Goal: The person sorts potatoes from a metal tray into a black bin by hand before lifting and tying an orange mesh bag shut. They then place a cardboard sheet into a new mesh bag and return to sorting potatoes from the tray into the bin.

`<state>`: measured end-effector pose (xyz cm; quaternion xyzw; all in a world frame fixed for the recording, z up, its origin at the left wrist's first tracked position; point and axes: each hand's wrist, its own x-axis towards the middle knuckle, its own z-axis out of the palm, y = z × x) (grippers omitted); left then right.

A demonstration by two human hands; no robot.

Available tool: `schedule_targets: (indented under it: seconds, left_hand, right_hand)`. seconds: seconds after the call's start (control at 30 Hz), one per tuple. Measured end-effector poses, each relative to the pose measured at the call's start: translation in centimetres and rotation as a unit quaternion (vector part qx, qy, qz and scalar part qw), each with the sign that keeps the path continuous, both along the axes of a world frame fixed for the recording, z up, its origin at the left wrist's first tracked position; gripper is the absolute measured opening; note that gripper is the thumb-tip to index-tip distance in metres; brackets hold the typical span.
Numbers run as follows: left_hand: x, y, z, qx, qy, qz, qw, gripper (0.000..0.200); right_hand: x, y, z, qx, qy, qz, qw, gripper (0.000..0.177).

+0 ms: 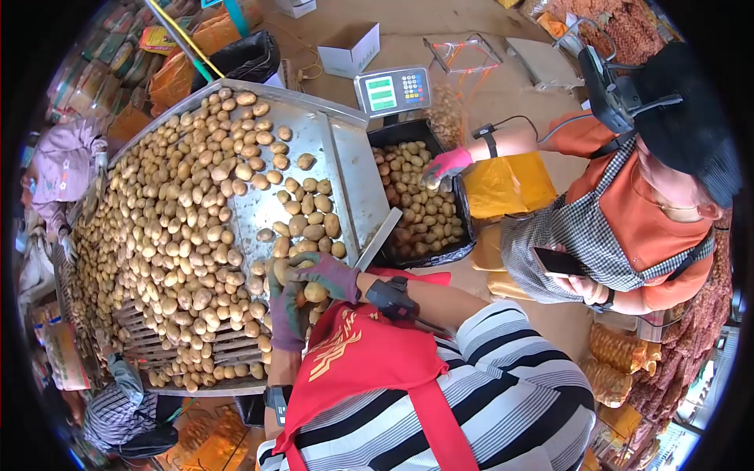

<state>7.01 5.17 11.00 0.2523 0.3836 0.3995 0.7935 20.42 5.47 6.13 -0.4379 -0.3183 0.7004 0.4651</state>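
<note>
Both my hands wear grey-and-purple work gloves and meet at the near edge of a metal sorting table. My left hand is upright, its fingers curled by a potato. From the right, my right hand reaches over and closes its fingers on that same potato. Another potato shows just under my right hand, partly covered. Beyond my fingers, a group of larger potatoes lies on bare metal. A big heap of potatoes covers the table's left side, part of it over slats.
A black-lined crate of potatoes stands right of the table, below a digital scale display. A co-worker's pink-gloved hand reaches into it; their other hand holds a phone. More people work at the left. A white box lies behind.
</note>
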Motion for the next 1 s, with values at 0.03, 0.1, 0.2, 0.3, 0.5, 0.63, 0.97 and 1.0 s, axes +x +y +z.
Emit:
schedule_targets:
  seconds: [0.03,0.1,0.2,0.3,0.5,0.63,0.97,1.0]
  left_hand:
    - [0.9,0.4,0.3,0.005,0.043,-0.018,0.999,0.058]
    - [2.1,0.8,2.6,0.001,0.083,-0.07,0.994,0.068]
    - [3.3,1.7,2.6,0.031,0.126,-0.114,0.985,0.072]
    - [4.5,1.5,4.5,0.032,0.178,-0.136,0.974,0.074]
    - [5.8,0.3,5.0,-0.027,0.109,-0.098,0.989,0.076]
    - [2.0,-0.3,2.3,0.084,0.213,-0.2,0.953,0.06]
    - [4.0,-0.8,4.0,0.07,0.098,-0.129,0.984,0.044]
    - [4.7,-0.5,4.0,0.154,0.197,-0.136,0.959,0.046]
  right_hand:
    - [0.3,0.2,-1.0,-0.032,0.05,-0.012,0.998,0.039]
    - [1.8,0.1,-0.8,-0.025,0.126,-0.003,0.992,0.039]
    - [3.4,0.2,-1.8,-0.07,0.238,0.003,0.969,0.038]
    - [5.6,-0.5,0.1,-0.205,0.39,0.062,0.896,0.038]
    - [4.0,-2.6,-4.4,-0.213,0.466,-0.023,0.859,0.062]
    - [3.4,-4.8,0.5,-0.12,0.445,-0.058,0.886,0.049]
    - [4.5,-3.1,-0.5,-0.01,0.431,-0.139,0.892,0.044]
    - [4.8,-2.8,-0.4,-0.01,0.43,-0.139,0.892,0.044]
